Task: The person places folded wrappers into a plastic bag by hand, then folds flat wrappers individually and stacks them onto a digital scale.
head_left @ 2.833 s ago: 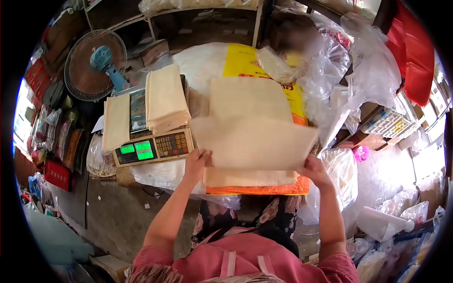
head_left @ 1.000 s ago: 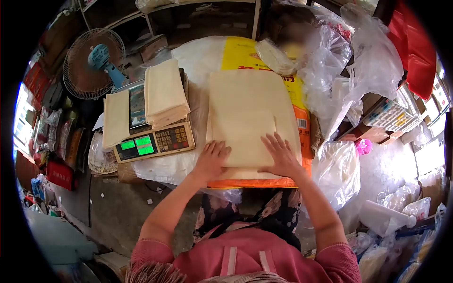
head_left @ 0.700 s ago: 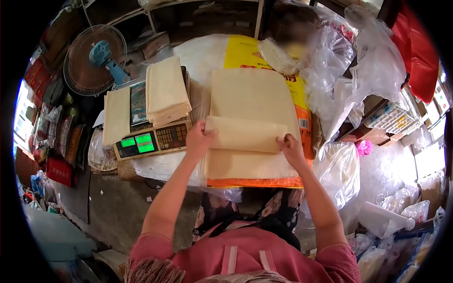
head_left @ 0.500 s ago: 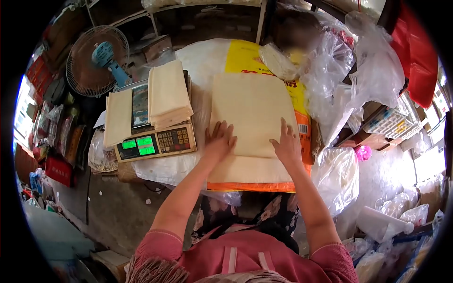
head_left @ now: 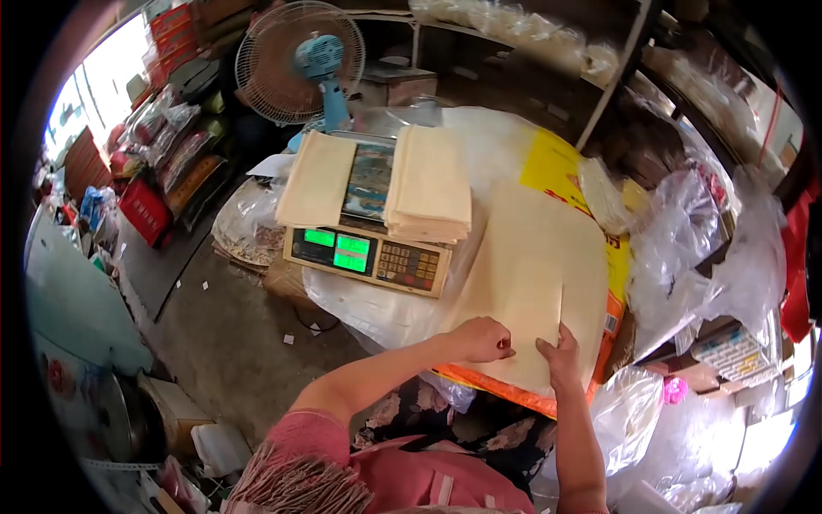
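We've pale sheets (head_left: 535, 257) pointing lengthwise away from us. Left hand (head_left: 487, 339), flat earlier, now curls closed; right hand (head_left: 561, 355) meets an edge, grip unclear.

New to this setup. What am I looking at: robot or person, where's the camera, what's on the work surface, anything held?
No robot here: these are a person's two bare hands. The one camera is worn on the head, looking forward and down, so the arms reach in from the bottom.

Large pale sheets lie on a yellow-and-orange printed covering. To their left is a scale with lit green displays, carrying a left pile and a right pile of smaller pale pieces. A fan stands behind it.

The left hand is curled over the sheets; the right hand is at a sheet edge. Whether either grips anything, I can't tell.
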The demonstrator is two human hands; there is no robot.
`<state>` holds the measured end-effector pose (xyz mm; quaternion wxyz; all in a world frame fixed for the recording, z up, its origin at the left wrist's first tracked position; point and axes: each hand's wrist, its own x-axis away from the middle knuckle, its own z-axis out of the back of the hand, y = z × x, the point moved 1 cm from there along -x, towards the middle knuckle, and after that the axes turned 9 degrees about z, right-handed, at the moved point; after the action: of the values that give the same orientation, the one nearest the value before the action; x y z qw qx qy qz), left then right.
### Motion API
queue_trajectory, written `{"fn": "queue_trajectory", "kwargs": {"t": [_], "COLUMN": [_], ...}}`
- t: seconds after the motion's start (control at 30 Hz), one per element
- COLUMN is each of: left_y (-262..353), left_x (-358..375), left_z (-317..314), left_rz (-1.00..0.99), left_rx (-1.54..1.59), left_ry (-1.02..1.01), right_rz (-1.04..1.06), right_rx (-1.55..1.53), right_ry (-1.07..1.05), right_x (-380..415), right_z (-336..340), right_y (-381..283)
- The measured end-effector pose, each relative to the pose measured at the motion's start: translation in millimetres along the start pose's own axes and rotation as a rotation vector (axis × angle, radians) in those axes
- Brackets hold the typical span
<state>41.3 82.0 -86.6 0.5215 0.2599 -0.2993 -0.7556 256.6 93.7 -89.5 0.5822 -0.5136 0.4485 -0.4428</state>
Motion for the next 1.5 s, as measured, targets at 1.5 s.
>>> {"fn": "queue_trajectory", "kwargs": {"t": [1.5], "left_y": [-73.4], "left_x": [83.4], "left_z": [381.2], "left_rz": [0.326], "left_rx": [-0.374], "left_ry": [0.961], "right_rz": [0.272], "right_rx": [0.491], "right_ry": [-0.175], "right_x": [-100.6], "right_z": [-58.7], "right_y": [-150.4]}}
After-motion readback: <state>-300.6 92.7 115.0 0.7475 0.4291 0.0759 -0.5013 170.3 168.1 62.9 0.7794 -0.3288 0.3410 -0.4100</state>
